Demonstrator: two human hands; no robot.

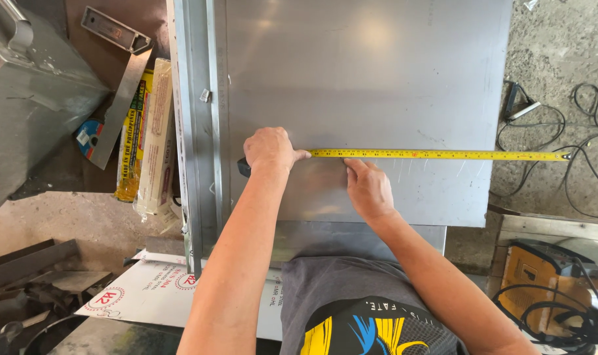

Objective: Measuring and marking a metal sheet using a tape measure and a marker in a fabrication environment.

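Sheet metal (pixel 378 79), a broad grey panel, lies flat across the worktop and fills the upper middle of the view, with a folded metal channel (pixel 197 131) running along its left edge. A yellow tape measure (pixel 437 155) is stretched left to right over the lower part of the sheet, its end hook sitting at the right edge of the panel, over the concrete floor (pixel 555 46). The left hand (pixel 267 150) is closed in a firm grip over the dark tape case near the channel, thumb pressing the blade flat. The right hand (pixel 368 187) holds nothing; its fingers are curled and the fingertip rests on the sheet just below the blade, near the left hand. A yellow welding machine (pixel 542 276) with black cables stands at lower right, and boxes (pixel 147 131) lie left of the channel. Judged risks: the hook could slip off the right edge if tension drops, snapping the blade back; a tilted blade would give a false reading; the bare sheet edges could cut a hand.
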